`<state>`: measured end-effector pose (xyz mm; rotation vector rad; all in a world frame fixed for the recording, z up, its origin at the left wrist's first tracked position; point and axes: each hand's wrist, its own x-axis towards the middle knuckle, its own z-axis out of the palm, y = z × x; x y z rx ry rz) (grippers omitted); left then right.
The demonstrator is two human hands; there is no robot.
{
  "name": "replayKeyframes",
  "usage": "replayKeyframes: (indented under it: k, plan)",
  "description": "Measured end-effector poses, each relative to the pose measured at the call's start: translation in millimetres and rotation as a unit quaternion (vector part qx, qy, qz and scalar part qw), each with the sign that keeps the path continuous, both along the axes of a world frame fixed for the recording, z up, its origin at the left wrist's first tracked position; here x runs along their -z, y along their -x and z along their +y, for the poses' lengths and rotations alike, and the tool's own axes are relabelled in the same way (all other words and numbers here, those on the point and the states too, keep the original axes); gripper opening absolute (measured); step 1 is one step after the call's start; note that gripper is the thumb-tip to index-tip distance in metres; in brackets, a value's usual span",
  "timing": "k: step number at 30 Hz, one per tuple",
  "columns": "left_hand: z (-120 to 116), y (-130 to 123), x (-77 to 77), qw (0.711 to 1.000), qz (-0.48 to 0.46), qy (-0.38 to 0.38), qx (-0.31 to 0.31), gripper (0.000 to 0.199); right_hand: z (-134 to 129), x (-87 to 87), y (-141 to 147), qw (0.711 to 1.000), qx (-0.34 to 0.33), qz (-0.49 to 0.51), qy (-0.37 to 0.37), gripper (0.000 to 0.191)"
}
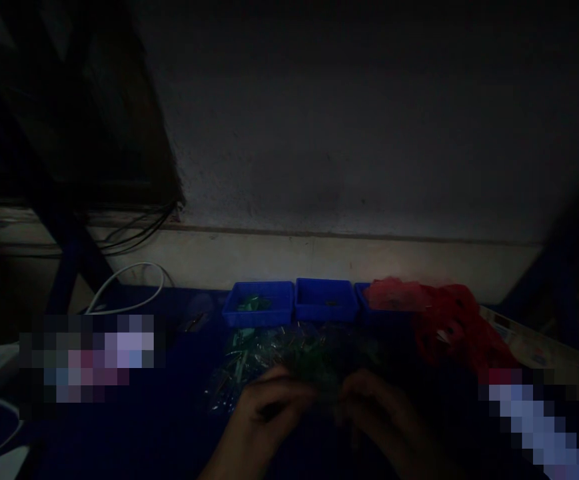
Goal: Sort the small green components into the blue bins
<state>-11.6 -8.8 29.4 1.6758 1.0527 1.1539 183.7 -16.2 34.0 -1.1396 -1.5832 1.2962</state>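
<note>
In the dim head view, my left hand [269,413] is closed, thumb and fingers pinched together at the lower middle. My right hand [386,413] is closed too, its fingertips a little to the right of the left ones. What lies between the fingertips is too dark and small to make out. Just beyond both hands is a pile of clear plastic packets [239,363] with green pieces in them, spread over the blue table surface [169,413].
Behind the packets stand a blue bin with green items [283,317], a middle blue bin [326,312] and a third blue bin [386,317], partly covered by red netting [459,320]. A white cable [162,277] loops at the left. A wall rises behind.
</note>
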Motion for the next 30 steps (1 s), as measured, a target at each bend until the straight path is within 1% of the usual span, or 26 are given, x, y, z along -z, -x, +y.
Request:
replayKeyframes:
  k: [3,6,8,11,13,14,15,18,21,23,26,28,30]
  plan:
    - [-1,2,4.7,0.999,0.008,0.031,0.028,0.024,0,-1.2,-2,1.000,0.013,-0.005,-0.017,0.018]
    - [-2,3,10.2,0.998,0.000,0.027,0.057,0.030,-1,0.5,-4,0.999,0.029,-0.016,-0.024,0.019]
    - [-2,4,11.9,0.998,0.001,0.017,0.060,0.029,0,2.3,-7,0.998,0.043,-0.026,-0.030,0.019]
    - [-1,4,10.3,0.999,0.038,0.008,0.038,0.027,9,3.5,-13,0.994,0.075,-0.058,-0.050,0.021]
    - [-2,2,6.9,0.995,0.093,-0.003,0.037,0.024,23,2.0,-17,0.986,0.113,-0.088,-0.088,0.025]
    - [-2,1,4.9,0.991,0.123,-0.012,0.051,0.024,32,0.7,-19,0.983,0.105,-0.111,-0.102,0.027]
    - [-3,1,2.8,0.985,0.152,-0.026,0.072,0.024,43,-0.9,-21,0.977,0.103,-0.144,-0.123,0.031]
    - [-5,-1,-2.2,0.964,0.211,-0.059,0.149,0.029,76,-5.2,-22,0.967,0.107,-0.184,-0.140,0.037]
    - [-5,-1,-2.8,0.947,0.253,-0.064,0.189,0.034,96,-5.2,-21,0.947,0.118,-0.244,-0.173,0.043]
    - [-5,0,-0.6,0.938,0.278,-0.068,0.197,0.038,96,-2.3,-21,0.926,0.128,-0.289,-0.205,0.041]
    - [-5,0,2.5,0.928,0.301,-0.088,0.200,0.036,82,4.0,-24,0.896,0.127,-0.351,-0.241,0.033]
    - [-6,0,2.1,0.926,0.305,-0.092,0.201,0.032,72,8.4,-28,0.879,0.120,-0.388,-0.250,0.031]
    - [-7,0,-0.2,0.928,0.303,-0.085,0.199,0.030,65,12.7,-33,0.864,0.114,-0.423,-0.248,0.033]
